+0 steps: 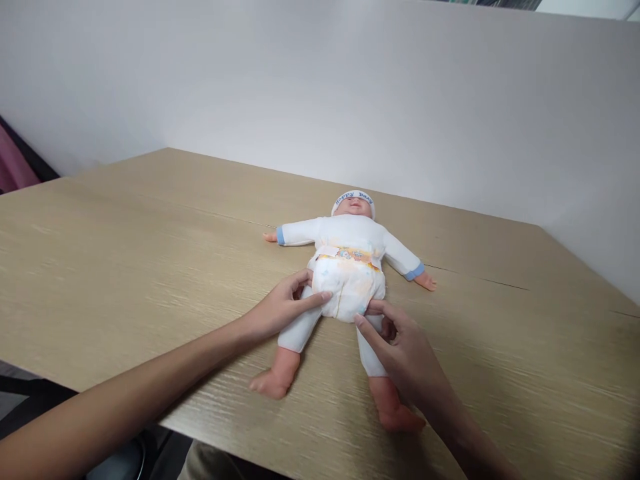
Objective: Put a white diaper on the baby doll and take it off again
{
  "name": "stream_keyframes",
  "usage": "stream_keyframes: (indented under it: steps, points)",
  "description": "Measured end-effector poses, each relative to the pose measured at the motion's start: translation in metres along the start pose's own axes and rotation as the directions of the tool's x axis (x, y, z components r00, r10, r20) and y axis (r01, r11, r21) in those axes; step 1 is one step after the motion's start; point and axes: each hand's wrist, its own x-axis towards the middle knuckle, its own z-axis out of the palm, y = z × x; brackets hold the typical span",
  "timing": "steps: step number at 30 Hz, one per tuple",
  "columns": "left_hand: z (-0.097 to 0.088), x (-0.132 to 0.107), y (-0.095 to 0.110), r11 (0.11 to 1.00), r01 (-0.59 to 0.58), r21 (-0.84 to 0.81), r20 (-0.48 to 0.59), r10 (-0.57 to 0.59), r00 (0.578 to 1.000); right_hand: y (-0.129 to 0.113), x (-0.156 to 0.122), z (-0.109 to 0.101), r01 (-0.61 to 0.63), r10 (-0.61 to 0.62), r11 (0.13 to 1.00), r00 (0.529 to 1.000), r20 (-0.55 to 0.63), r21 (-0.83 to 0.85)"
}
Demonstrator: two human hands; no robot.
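Observation:
A baby doll (pixel 350 231) in a white suit with blue cuffs and a lettered white cap lies on its back, arms spread and head pointing away from me. Around its hips is a white diaper (pixel 345 290) with an orange patterned waistband. My left hand (pixel 287 300) is closed on the diaper's left leg edge, thumb on the front and fingers partly hidden behind. At the opposite leg edge, my right hand (pixel 397 337) pinches the diaper between thumb and fingers. The doll's bare feet point toward me.
The doll rests on a wood-grain table (pixel 150 247) with visible seams. A pale wall or partition (pixel 300 87) rises behind it. Below the front edge, part of a chair (pixel 117 463) shows at lower left. Pink fabric (pixel 15 163) is at the far left.

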Motion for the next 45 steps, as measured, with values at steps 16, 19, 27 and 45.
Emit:
stream_keyframes:
  steps: [16, 19, 27, 45]
  points:
    - [-0.005, 0.004, -0.007, 0.966, 0.064, -0.249, 0.034, -0.057, 0.998, 0.010, 0.010, -0.001, -0.022, 0.000, 0.961, 0.997, 0.079, 0.274]
    - [-0.005, 0.004, -0.005, 0.967, 0.061, -0.249, 0.037, -0.053, 0.998, 0.006, 0.010, -0.004, -0.027, 0.012, 0.971, 0.998, 0.063, 0.239]
    - [-0.005, 0.005, -0.009, 0.968, 0.057, -0.244, 0.057, -0.045, 0.997, -0.002, 0.003, -0.002, 0.018, -0.017, 1.000, 0.999, -0.046, 0.021]
    - [-0.004, 0.004, -0.005, 0.976, 0.050, -0.213, -0.063, -0.065, 0.996, 0.008, -0.001, 0.009, 0.110, -0.095, 0.990, 0.983, -0.155, 0.092]
